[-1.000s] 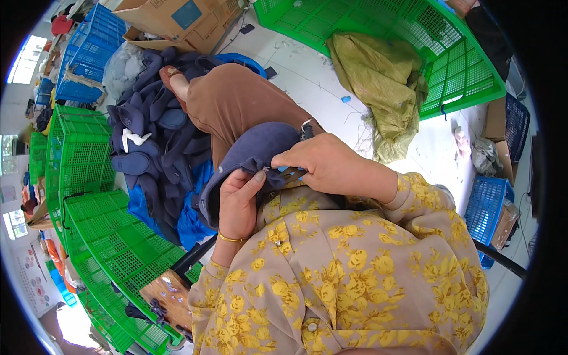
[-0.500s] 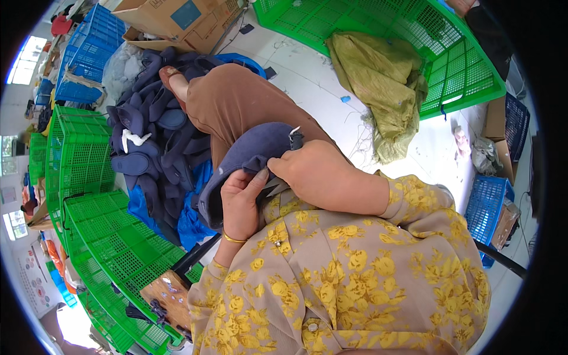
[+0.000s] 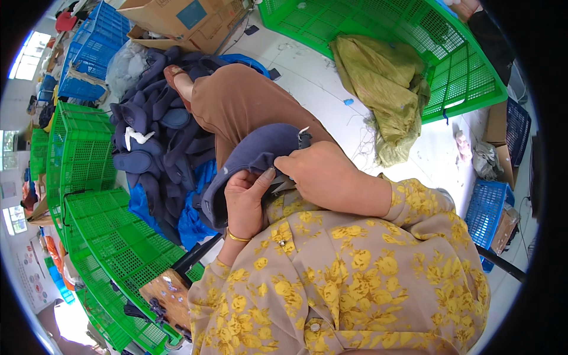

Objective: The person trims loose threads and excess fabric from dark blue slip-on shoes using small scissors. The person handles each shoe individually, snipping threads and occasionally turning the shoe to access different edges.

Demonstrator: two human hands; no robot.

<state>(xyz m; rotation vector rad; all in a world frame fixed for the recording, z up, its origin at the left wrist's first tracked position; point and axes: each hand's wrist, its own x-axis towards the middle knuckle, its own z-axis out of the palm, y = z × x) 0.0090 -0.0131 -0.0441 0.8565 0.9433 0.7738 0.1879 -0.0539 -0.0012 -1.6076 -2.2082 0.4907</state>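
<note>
Slipper [image 3: 260, 145], mid-frame! We pinched it in our left hand [image 3: 244, 200], our right hand [image 3: 325, 176] curled, its grip hidden; with a white tuft [image 3: 304, 129] jutting, it looked unfinished; we couldn't judge the upper-left pile [image 3: 135, 161].

We are observing a pale tiled floor [image 3: 307, 80], with loose threads [image 3: 368, 139] and a small blue scrap [image 3: 348, 102] lying on it. Light is glaring off the tiles toward the right. Along the far left we are recording a white wall [image 3: 18, 118] that is carrying bright windows [image 3: 29, 56] and, lower down, a poster with round pictures [image 3: 35, 272]. Green crates [image 3: 83, 142] are lining the left side, and blue crates [image 3: 94, 41] are standing beyond them. Cardboard boxes [image 3: 171, 18] are occupying the upper left. At the upper right, an olive sack [image 3: 378, 77] is draping over a large green crate [image 3: 470, 80]; below it, a blue crate [image 3: 486, 213] is standing near the right edge.
</note>
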